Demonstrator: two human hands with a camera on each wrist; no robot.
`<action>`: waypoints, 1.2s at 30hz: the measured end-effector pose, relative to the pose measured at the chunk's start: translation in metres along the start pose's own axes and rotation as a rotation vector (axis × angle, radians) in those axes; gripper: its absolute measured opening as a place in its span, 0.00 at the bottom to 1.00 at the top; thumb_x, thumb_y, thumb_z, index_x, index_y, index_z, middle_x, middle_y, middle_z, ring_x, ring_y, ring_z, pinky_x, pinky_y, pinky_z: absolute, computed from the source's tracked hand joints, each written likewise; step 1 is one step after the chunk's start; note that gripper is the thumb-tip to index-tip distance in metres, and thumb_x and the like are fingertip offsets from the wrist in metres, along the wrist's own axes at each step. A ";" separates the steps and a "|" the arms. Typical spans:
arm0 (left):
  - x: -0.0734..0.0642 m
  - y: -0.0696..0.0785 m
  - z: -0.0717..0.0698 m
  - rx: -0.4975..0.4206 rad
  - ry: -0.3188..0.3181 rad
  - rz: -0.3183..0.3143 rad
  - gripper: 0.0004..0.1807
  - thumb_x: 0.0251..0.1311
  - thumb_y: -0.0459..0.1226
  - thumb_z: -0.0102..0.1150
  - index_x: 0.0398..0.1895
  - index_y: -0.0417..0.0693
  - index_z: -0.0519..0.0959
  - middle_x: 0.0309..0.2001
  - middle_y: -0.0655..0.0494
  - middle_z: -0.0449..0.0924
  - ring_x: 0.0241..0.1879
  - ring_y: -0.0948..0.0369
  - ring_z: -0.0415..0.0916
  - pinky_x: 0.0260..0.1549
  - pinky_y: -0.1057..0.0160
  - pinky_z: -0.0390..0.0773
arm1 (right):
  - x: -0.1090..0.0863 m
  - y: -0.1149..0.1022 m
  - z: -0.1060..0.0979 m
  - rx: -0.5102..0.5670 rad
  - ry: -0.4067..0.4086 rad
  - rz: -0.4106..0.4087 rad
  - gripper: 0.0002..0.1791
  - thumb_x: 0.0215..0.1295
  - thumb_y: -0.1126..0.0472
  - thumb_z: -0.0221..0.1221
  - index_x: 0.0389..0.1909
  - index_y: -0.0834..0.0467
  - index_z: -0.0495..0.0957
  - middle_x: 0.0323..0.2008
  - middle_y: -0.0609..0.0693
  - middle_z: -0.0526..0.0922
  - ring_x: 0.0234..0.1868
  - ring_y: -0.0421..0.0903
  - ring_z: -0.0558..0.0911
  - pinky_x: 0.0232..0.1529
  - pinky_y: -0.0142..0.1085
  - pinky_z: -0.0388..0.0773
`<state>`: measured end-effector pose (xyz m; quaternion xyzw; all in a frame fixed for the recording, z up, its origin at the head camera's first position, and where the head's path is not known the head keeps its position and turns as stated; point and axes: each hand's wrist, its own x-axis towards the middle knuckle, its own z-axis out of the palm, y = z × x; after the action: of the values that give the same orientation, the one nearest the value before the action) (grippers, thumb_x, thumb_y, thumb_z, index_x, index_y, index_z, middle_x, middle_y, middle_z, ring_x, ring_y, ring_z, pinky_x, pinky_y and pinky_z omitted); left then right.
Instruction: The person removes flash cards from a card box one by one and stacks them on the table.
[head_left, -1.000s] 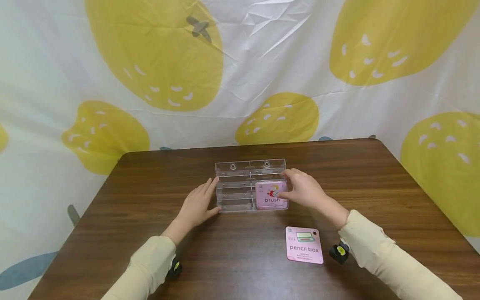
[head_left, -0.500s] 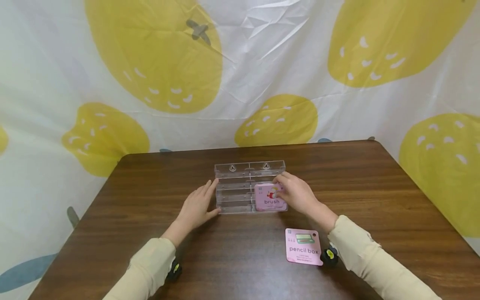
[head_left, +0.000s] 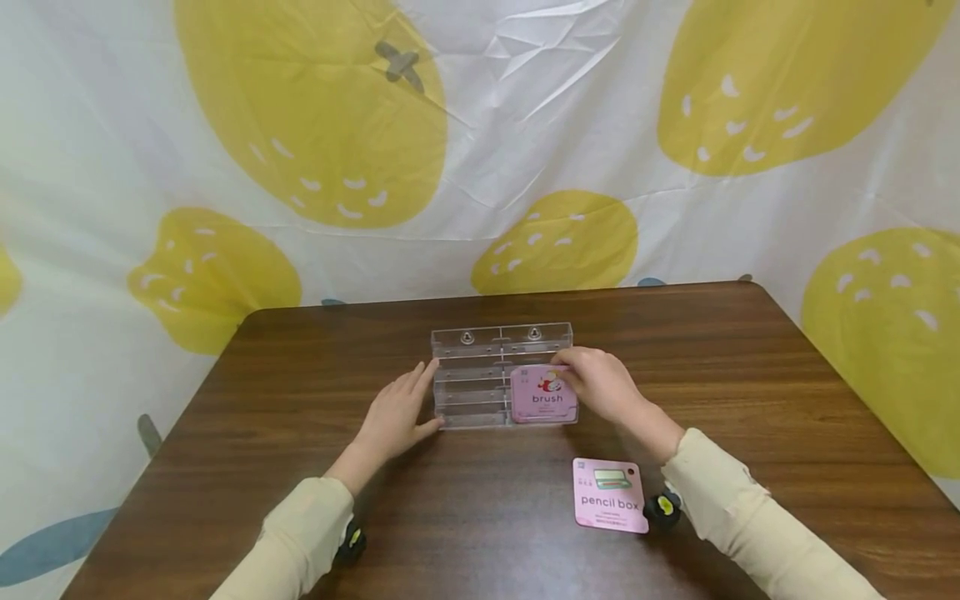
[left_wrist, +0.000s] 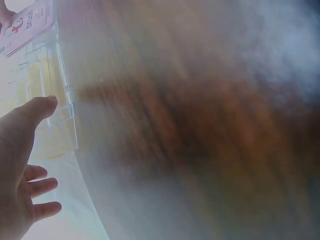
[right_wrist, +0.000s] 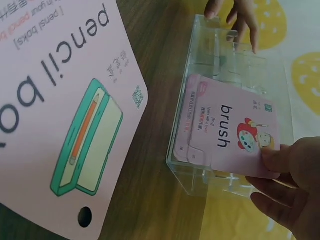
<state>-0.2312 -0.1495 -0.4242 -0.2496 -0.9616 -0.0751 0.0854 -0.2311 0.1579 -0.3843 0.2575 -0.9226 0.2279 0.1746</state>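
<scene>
A clear plastic rack [head_left: 471,392] with two columns of stepped compartments stands on the table. In its lower right part sits a pink flash card reading "brush" [right_wrist: 230,125], and the edge of another pink card [right_wrist: 183,145] shows beside it. My right hand [head_left: 603,385] pinches the brush card at its upper right corner, thumb on the printed face. Against the rack's left side rests my left hand [head_left: 397,412], fingers spread and the thumb at the lower front corner, also visible in the left wrist view.
A pink "pencil box" card [head_left: 609,496] lies flat in front of the rack, close to the black wrist camera [head_left: 664,507] under my right sleeve. Behind the brown wooden table [head_left: 337,333] hangs a white cloth [head_left: 360,258] with yellow fruit prints.
My right hand has shifted left from the rack's right side, and its fingers now pinch the brush card's upper corner. My left hand stays at the rack's left side.
</scene>
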 end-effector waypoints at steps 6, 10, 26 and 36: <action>-0.001 0.001 0.000 0.006 0.014 0.002 0.48 0.51 0.51 0.62 0.70 0.45 0.48 0.64 0.37 0.59 0.59 0.43 0.63 0.56 0.46 0.65 | 0.001 0.001 -0.002 -0.044 0.046 0.008 0.05 0.56 0.70 0.58 0.30 0.59 0.81 0.29 0.50 0.80 0.29 0.46 0.79 0.30 0.41 0.75; 0.000 0.002 -0.001 0.011 0.016 0.005 0.48 0.50 0.51 0.62 0.70 0.45 0.48 0.63 0.37 0.60 0.58 0.43 0.64 0.55 0.46 0.65 | 0.002 0.001 -0.006 -0.048 0.074 0.013 0.03 0.57 0.68 0.59 0.30 0.59 0.81 0.27 0.49 0.78 0.26 0.44 0.77 0.28 0.41 0.74; -0.001 0.000 0.000 0.004 0.000 -0.001 0.48 0.51 0.51 0.61 0.70 0.46 0.47 0.64 0.37 0.59 0.59 0.44 0.63 0.56 0.47 0.64 | 0.006 -0.008 -0.026 -0.042 0.114 -0.038 0.04 0.58 0.67 0.58 0.32 0.58 0.81 0.24 0.47 0.76 0.24 0.42 0.73 0.27 0.38 0.72; 0.000 -0.001 0.001 0.004 0.011 0.001 0.49 0.51 0.51 0.61 0.71 0.46 0.47 0.64 0.38 0.59 0.58 0.44 0.64 0.56 0.47 0.65 | 0.000 -0.010 -0.033 -0.030 0.105 -0.031 0.06 0.59 0.69 0.56 0.34 0.59 0.80 0.28 0.48 0.79 0.27 0.43 0.76 0.29 0.39 0.74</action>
<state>-0.2314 -0.1502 -0.4256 -0.2496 -0.9611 -0.0745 0.0914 -0.2187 0.1671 -0.3535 0.2567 -0.9115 0.2247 0.2300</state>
